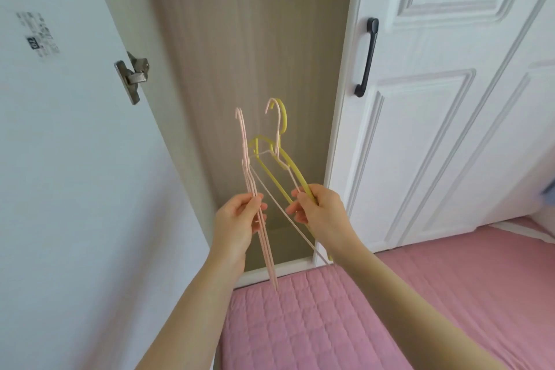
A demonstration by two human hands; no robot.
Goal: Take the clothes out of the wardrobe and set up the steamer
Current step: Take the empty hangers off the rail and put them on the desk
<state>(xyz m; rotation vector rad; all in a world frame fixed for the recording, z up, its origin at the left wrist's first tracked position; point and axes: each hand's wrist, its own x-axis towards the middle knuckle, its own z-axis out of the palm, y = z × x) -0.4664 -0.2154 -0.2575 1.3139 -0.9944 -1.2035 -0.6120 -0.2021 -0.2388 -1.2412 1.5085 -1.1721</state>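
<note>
Several slim pink hangers (247, 159), left hand (237, 219) — hooked yellow hanger (297, 173), right hand (322, 212)

Wardrobe (240, 54) with pale wood-grain interior, left door (60, 159) swung open, steel hinge (132, 75), printed label (37, 34), shut panelled door (435, 99) with black handle (367, 57), pink quilted bedding (420, 294) below, soft even light.

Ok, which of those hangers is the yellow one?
The yellow hanger, gripped by the right hand, its hook nearest the black door handle. The left hand holds only pale pink hangers, seen edge-on.
</note>
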